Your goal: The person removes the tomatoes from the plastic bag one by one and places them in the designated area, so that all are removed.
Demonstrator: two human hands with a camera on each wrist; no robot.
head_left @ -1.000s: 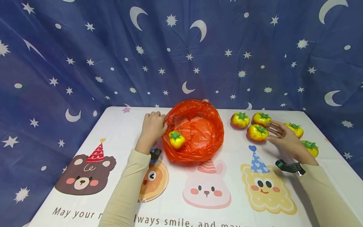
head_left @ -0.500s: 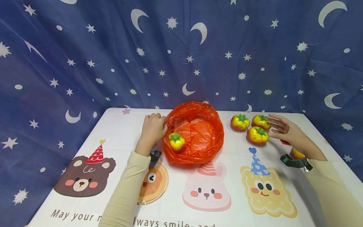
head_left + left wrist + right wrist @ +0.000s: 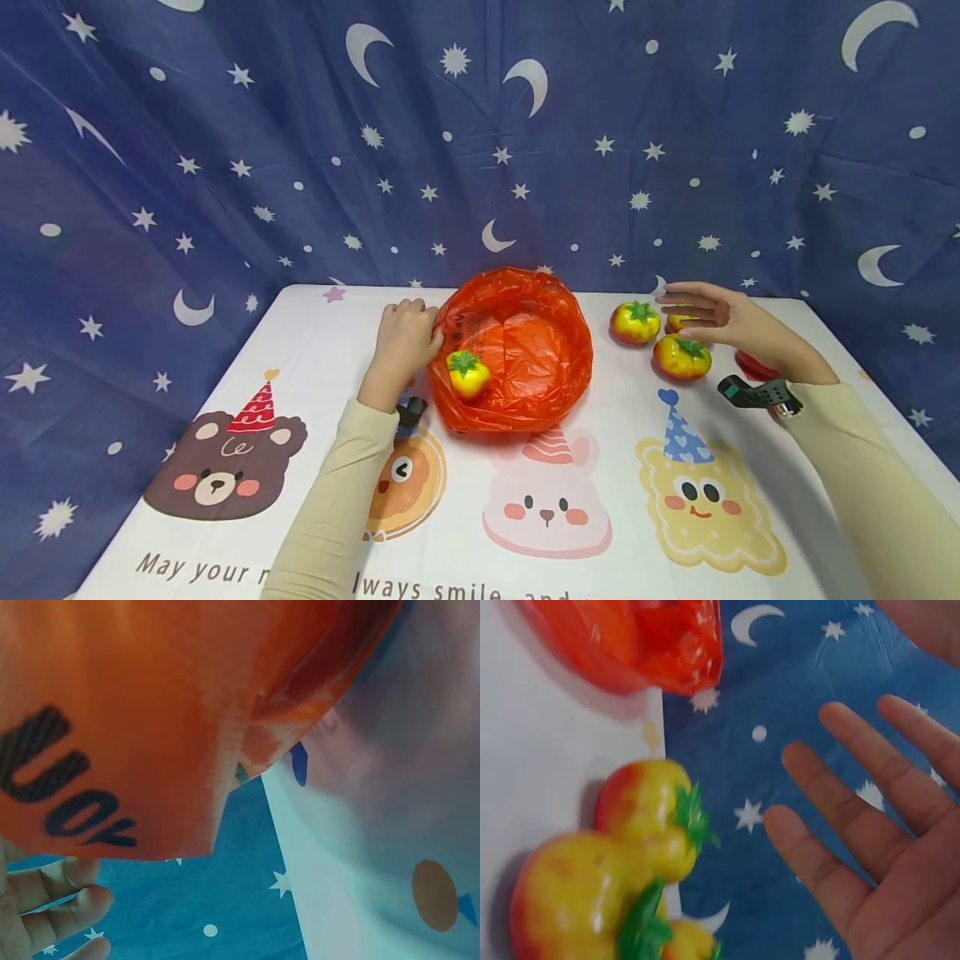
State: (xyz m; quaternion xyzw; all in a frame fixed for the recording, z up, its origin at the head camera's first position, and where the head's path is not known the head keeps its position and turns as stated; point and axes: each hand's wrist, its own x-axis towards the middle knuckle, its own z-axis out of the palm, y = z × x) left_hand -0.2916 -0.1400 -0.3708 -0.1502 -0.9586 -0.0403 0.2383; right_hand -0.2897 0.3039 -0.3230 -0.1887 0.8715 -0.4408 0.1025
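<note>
A red plastic bag (image 3: 540, 358) stands with its mouth open on the table. Inside it, at the left, lies a yellow-and-red toy fruit with green leaves (image 3: 468, 377). My left hand (image 3: 405, 337) grips the bag's left rim; in the left wrist view the fingers (image 3: 64, 881) show below the printed bag. My right hand (image 3: 712, 312), fingers spread, hovers over the fruits at the right. It partly covers the back fruit (image 3: 675, 321), with a front fruit (image 3: 682, 358) and a left one (image 3: 634, 323) beside it. The right wrist view shows no fruit in the fingers.
A white tablecloth (image 3: 585, 467) with cartoon animals and lettering covers the table. Behind hangs a blue curtain (image 3: 480, 200) with moons and stars. A red rounded piece (image 3: 753, 367) shows beside the right wrist, partly hidden by it.
My right hand first shifts slightly right, then moves left and away over the back fruit. The two rightmost fruits have become mostly hidden behind hand and arm. My left hand keeps its grip on the bag.
</note>
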